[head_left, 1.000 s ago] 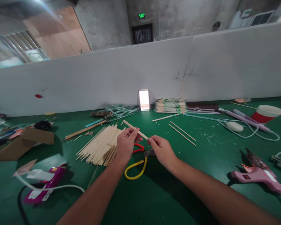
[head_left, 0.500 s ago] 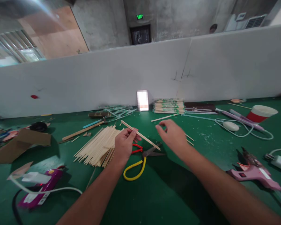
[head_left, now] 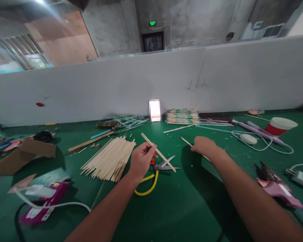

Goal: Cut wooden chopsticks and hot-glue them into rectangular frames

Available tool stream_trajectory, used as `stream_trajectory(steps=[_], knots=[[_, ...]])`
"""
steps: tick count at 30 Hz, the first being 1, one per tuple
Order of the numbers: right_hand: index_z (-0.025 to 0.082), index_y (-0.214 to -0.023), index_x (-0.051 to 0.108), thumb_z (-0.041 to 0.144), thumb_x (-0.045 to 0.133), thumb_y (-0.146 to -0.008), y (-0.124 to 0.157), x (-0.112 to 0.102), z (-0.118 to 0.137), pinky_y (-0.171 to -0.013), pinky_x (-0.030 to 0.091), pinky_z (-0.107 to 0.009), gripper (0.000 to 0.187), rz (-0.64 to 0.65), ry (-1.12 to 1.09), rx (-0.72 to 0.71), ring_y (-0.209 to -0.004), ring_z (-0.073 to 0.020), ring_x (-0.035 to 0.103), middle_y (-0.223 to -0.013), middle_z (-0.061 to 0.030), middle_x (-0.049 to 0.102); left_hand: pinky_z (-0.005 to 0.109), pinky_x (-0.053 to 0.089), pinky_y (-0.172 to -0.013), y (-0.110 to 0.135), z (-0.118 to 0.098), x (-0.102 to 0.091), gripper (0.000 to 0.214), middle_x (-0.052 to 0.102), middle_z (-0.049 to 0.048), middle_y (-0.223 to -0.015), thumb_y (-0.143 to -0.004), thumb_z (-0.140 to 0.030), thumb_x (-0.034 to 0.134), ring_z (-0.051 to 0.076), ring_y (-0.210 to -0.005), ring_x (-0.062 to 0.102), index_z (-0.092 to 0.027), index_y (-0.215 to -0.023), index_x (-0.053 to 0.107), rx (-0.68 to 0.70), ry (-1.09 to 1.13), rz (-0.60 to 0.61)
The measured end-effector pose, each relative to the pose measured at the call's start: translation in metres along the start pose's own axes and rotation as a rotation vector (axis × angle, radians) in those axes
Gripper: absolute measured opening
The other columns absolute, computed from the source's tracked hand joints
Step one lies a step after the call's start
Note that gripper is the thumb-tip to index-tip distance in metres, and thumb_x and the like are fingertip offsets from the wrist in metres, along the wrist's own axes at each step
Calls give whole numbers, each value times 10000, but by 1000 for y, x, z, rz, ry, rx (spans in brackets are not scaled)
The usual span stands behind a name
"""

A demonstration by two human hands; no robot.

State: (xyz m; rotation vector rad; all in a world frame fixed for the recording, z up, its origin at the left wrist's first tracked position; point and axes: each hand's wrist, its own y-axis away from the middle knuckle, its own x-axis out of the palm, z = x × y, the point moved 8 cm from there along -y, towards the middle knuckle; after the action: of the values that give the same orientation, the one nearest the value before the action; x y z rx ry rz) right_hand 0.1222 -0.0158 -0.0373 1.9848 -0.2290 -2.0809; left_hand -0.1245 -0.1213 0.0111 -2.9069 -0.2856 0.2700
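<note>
Green tabletop [head_left: 192,205]: lower frame. Bamboo-stick pile [head_left: 107,158]: left of centre. Yellow-and-red-handled scissors [head_left: 157,167]: lower centre, blades parted. Our right hand [head_left: 204,147]: right of centre, fingers down at loose stick [head_left: 186,142]; grip hidden, we cannot tell how far closed. Our left hand [head_left: 142,157]: centre, fingertips pinched together on wooden sticks [head_left: 164,159], slanting toward lower right.

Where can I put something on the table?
Free: the table in front of the scissors, between left arm and right arm. A smaller, speckled patch lies between right arm, pink glue gun and white oval thing. Crowded: the left, with stick pile, cardboard and purple glue gun, and the back, with wrapped bundles and cup.
</note>
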Motion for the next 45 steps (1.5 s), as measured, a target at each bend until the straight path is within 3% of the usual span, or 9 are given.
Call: stream_trajectory(steps=[4, 11, 18, 22, 27, 33, 38, 45], knots=[[122, -929, 705, 209, 618, -649, 6, 3, 7, -680, 483, -344, 306, 24, 31, -16, -902, -310, 650, -936, -185, 681, 206, 489, -536, 4, -1, 8, 198, 625, 1, -596, -803, -329, 584, 118, -549, 608, -140, -800, 643, 26, -50, 65], [127, -898, 705, 166, 623, -644, 10, 4, 11, -707, 464, -312, 270, 9, 19, -52, -896, -275, 648, -932, -183, 675, 219, 495, -535, 6, -1, 12, 186, 615, 2, -595, -802, -325, 580, 126, -541, 607, -150, -783, 640, 45, -98, 95], [130, -886, 656, 216, 544, -702, 23, -12, 29, -612, 410, -301, 232, -113, -110, -138, -806, -263, 620, -880, -146, 658, 203, 493, -528, 6, -4, 12, 183, 610, -6, -596, -809, -330, 588, 116, -538, 600, -156, -776, 637, 69, -107, 102], [187, -945, 639, 254, 410, -814, 38, -21, 62, -578, 394, -243, 272, -177, -347, -318, -687, -160, 585, -748, -34, 639, 204, 488, -534, 5, 0, 12, 198, 607, -9, -593, -819, -346, 579, 116, -537, 599, -160, -785, 636, 54, -125, 114], [154, -1106, 595, 385, 369, -892, 68, -13, 107, -506, 403, -231, 387, 48, -962, -604, -510, -118, 499, -637, 3, 595, 204, 475, -537, 4, 0, 7, 195, 603, -16, -592, -818, -349, 575, 119, -547, 596, -166, -805, 643, 54, -118, 76], [173, -818, 652, 348, 423, -905, 97, -10, 133, -725, 445, -267, 301, 60, -732, -922, -777, -156, 578, -855, -46, 651, 208, 480, -586, 9, -24, 3, 124, 674, 12, -722, -800, -253, 550, 122, -610, 612, -173, -776, 643, 256, -300, 43], [173, -866, 588, 372, 394, -925, 100, -4, 135, -649, 449, -243, 284, 170, -828, -956, -685, -127, 552, -807, -21, 602, 234, 497, -696, 20, -43, 7, 103, 700, 49, -809, -794, -215, 556, 149, -738, 648, -180, -727, 626, 488, -425, 34], [165, -842, 561, 329, 415, -923, 106, 1, 142, -642, 432, -229, 234, 171, -818, -1050, -660, -107, 503, -750, 2, 546, 236, 508, -683, 19, -39, 10, 143, 689, 69, -832, -817, -213, 527, 159, -770, 654, -169, -743, 641, 480, -365, 115]])
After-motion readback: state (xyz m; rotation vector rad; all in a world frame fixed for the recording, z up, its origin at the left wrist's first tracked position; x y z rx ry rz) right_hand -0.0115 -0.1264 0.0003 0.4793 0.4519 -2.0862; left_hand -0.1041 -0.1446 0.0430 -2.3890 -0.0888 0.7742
